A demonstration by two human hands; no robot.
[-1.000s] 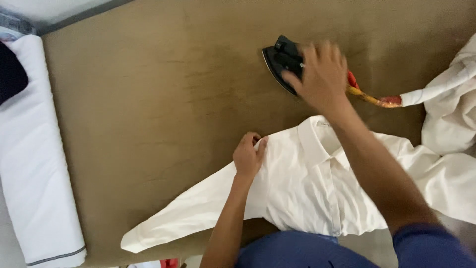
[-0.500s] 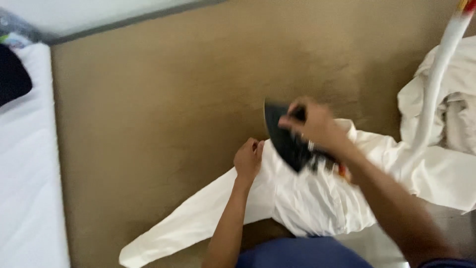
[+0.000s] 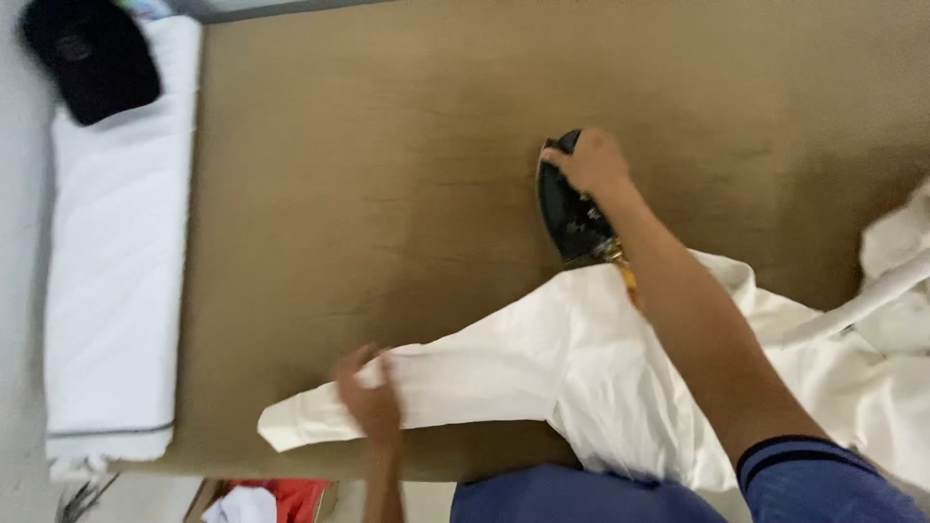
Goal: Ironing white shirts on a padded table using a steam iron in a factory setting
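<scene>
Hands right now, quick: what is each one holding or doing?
Left hand: pressed down on the sleeve of the white shirt; blurred, so grip cannot be told.
Right hand: closed around the black iron.
</scene>
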